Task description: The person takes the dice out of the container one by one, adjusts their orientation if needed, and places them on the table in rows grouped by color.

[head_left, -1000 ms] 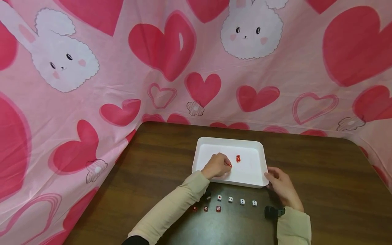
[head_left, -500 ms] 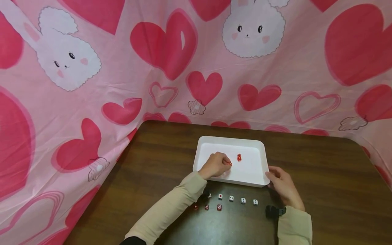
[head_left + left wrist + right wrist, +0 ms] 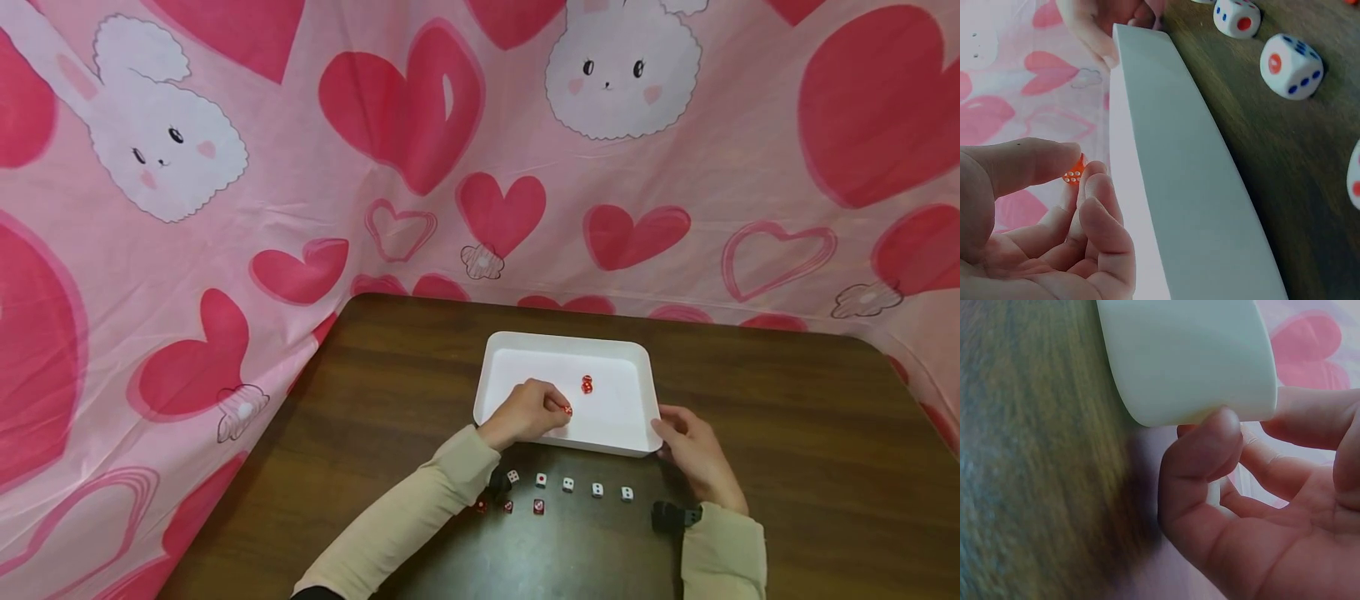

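A white tray [image 3: 633, 360] sits on the dark wooden table [image 3: 787, 433]. My left hand [image 3: 528, 410] is over the tray's near left part and pinches a small red die [image 3: 567, 409] between thumb and fingertips; the left wrist view shows that red die [image 3: 1074, 170] at my fingertips beside the tray wall [image 3: 1179, 187]. Two red dice [image 3: 587, 384] stand stacked in the tray's middle. My right hand [image 3: 693, 454] grips the tray's near right corner [image 3: 1210, 394], thumb against its outer wall.
In front of the tray lies a row of white dice [image 3: 596, 489] and, nearer me, three red dice [image 3: 508, 505]. White dice [image 3: 1290, 65] also show in the left wrist view. Pink heart-and-bunny cloth [image 3: 420, 167] walls the table's back and left.
My left hand with the red die has drawn slightly back toward the tray's near edge. The right hand stays on the tray corner.
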`<state>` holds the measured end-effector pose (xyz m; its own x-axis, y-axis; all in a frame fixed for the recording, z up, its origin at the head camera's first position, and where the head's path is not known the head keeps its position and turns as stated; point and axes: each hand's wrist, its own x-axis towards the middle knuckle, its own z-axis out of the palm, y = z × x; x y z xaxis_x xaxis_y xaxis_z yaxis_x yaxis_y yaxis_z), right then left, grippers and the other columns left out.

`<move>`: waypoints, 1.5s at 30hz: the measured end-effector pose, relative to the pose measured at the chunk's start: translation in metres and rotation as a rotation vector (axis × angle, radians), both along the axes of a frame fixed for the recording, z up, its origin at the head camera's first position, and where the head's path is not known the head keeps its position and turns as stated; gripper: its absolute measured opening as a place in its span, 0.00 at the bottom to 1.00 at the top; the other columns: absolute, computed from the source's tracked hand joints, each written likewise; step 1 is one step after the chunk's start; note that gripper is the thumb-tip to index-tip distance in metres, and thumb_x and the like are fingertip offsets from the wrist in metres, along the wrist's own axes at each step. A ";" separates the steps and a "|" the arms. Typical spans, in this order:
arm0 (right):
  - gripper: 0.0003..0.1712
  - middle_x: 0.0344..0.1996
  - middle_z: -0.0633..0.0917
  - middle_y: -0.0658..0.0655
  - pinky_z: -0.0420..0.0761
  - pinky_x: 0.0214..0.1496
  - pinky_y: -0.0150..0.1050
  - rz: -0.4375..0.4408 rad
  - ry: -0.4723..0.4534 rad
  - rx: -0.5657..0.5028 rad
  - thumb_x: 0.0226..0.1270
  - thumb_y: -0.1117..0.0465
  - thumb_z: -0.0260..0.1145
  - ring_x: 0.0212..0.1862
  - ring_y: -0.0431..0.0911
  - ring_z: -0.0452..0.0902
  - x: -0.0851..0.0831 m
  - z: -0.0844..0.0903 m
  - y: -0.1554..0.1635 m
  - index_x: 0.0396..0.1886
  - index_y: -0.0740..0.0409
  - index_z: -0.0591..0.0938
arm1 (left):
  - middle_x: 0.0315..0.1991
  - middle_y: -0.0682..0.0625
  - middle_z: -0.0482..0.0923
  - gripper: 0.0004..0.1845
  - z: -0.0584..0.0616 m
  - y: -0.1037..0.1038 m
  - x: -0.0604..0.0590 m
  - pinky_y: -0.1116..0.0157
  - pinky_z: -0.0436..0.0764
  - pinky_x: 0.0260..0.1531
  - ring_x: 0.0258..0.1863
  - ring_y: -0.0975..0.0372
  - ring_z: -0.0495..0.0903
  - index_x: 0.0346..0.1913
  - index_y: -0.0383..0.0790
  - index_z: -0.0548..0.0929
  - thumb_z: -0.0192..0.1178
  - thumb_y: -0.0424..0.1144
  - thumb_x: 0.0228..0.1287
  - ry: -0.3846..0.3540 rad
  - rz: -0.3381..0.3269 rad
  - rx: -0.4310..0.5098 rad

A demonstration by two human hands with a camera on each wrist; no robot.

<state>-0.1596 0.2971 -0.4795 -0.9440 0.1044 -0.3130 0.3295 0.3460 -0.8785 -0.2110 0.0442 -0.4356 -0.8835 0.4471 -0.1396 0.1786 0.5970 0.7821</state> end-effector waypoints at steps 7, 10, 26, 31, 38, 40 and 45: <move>0.33 0.61 0.68 0.72 0.79 0.41 0.30 -0.002 -0.013 0.001 0.76 0.53 0.51 0.47 0.49 0.74 0.000 0.000 0.001 0.70 0.69 0.59 | 0.28 0.53 0.80 0.05 0.001 -0.001 0.006 0.72 0.73 0.26 0.25 0.66 0.74 0.37 0.39 0.85 0.65 0.36 0.59 0.007 -0.011 0.008; 0.32 0.62 0.67 0.71 0.79 0.41 0.29 -0.003 -0.017 0.001 0.76 0.53 0.51 0.47 0.49 0.74 -0.001 0.000 0.001 0.71 0.69 0.59 | 0.28 0.53 0.80 0.05 0.001 -0.002 0.009 0.72 0.73 0.26 0.25 0.66 0.74 0.37 0.39 0.85 0.65 0.36 0.59 0.006 -0.006 0.008; 0.32 0.60 0.68 0.71 0.79 0.41 0.30 0.000 -0.005 0.000 0.76 0.54 0.51 0.46 0.48 0.74 -0.002 -0.001 0.001 0.70 0.70 0.59 | 0.27 0.54 0.80 0.03 0.004 -0.006 0.024 0.73 0.73 0.27 0.24 0.69 0.74 0.35 0.40 0.84 0.66 0.32 0.57 0.000 -0.057 0.049; 0.31 0.59 0.70 0.72 0.80 0.40 0.32 0.001 0.013 0.005 0.76 0.55 0.51 0.44 0.46 0.75 -0.002 -0.001 0.000 0.69 0.71 0.60 | 0.26 0.54 0.81 0.04 0.000 -0.009 0.032 0.73 0.73 0.26 0.23 0.70 0.75 0.35 0.40 0.83 0.67 0.32 0.57 -0.025 -0.062 0.106; 0.31 0.60 0.69 0.71 0.80 0.41 0.31 0.000 0.001 0.012 0.76 0.54 0.51 0.45 0.47 0.75 -0.002 -0.001 0.000 0.70 0.70 0.60 | 0.28 0.51 0.82 0.04 -0.007 -0.017 0.045 0.73 0.75 0.27 0.24 0.70 0.76 0.35 0.38 0.83 0.66 0.31 0.58 -0.057 -0.082 0.179; 0.31 0.60 0.70 0.71 0.80 0.40 0.31 -0.001 0.007 0.008 0.76 0.55 0.51 0.45 0.47 0.75 -0.003 -0.001 0.000 0.70 0.70 0.60 | 0.28 0.51 0.82 0.04 -0.008 -0.019 0.048 0.74 0.75 0.27 0.24 0.70 0.76 0.36 0.38 0.83 0.66 0.31 0.58 -0.063 -0.086 0.187; 0.32 0.59 0.70 0.72 0.80 0.40 0.31 0.004 0.016 0.009 0.76 0.54 0.51 0.44 0.46 0.75 -0.004 -0.002 0.001 0.69 0.71 0.60 | 0.27 0.54 0.81 0.03 -0.009 -0.022 0.054 0.75 0.75 0.28 0.24 0.71 0.76 0.35 0.39 0.83 0.66 0.32 0.59 -0.072 -0.086 0.202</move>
